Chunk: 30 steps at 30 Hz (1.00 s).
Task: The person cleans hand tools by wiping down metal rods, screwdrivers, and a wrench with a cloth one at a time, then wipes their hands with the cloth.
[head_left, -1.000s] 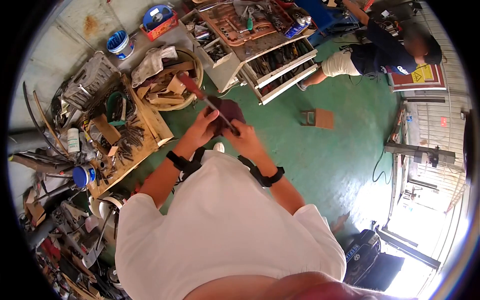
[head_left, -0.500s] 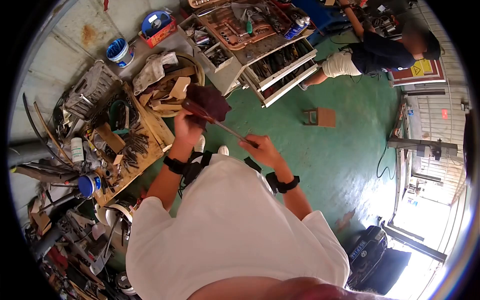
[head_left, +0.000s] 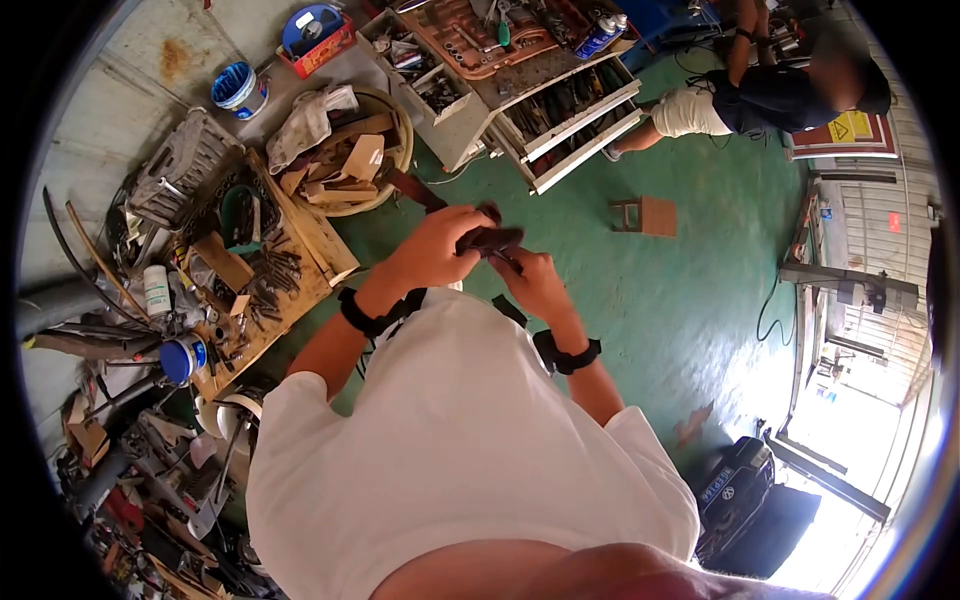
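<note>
My left hand (head_left: 442,246) is closed around a dark maroon cloth (head_left: 488,241), which is bunched over the shaft of a long tool that looks like a screwdriver. The screwdriver's reddish-brown handle (head_left: 412,188) sticks out past my left hand, toward the upper left. Close beside the cloth, my right hand (head_left: 538,283) is closed at the other end of the screwdriver. Fingers and cloth hide most of the shaft and its tip.
A wooden workbench (head_left: 285,345) with scattered metal parts stands left. Beyond are a round basket (head_left: 405,135) of cardboard and a tool cabinet with open drawers (head_left: 590,150). A small stool (head_left: 655,216) stands on the green floor; another person (head_left: 760,100) works at upper right.
My left hand has moved right with the cloth, from the handle onto the shaft, close to my right hand. The handle now points out at the upper left. The other person's arms have shifted.
</note>
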Tool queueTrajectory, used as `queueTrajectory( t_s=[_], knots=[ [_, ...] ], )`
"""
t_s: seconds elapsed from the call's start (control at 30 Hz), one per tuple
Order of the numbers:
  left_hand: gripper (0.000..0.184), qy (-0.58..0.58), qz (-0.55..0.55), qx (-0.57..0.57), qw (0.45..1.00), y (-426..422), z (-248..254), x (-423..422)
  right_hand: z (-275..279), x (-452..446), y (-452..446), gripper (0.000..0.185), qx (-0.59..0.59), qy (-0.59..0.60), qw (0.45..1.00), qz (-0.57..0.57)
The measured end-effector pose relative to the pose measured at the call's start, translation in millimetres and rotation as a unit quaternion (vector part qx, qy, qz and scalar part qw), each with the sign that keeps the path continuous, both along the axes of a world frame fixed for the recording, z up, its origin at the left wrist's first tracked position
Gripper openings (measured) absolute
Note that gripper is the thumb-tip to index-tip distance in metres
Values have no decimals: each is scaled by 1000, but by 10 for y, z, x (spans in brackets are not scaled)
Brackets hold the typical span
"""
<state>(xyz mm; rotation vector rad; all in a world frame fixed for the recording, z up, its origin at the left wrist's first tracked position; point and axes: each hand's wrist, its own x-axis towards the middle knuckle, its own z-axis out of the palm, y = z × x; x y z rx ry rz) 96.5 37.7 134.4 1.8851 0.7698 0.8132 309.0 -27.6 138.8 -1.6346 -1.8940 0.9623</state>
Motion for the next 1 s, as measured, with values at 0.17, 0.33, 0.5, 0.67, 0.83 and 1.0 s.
queueTrajectory(
  t_s=[0.17,0.33,0.5,0.67,0.83,1.0],
  knots=[
    [57,33,76,96,992,58,-11,-157,-77,17,-77,22,-14,13,998,-61],
    [60,36,176,73,981,53,-39,-200,131,-82,-31,24,-15,-4,997,-77],
    [49,-133,252,-91,954,131,-304,-118,154,-251,87,26,7,-34,996,-81],
    [36,-310,250,-365,842,160,-286,-33,66,-416,176,29,11,62,989,-133],
    [49,-267,235,-327,876,266,-249,-93,-16,-423,246,26,27,81,987,-136],
    [61,-383,237,-295,843,281,-253,-54,17,-581,266,25,74,138,983,-98]
  ],
)
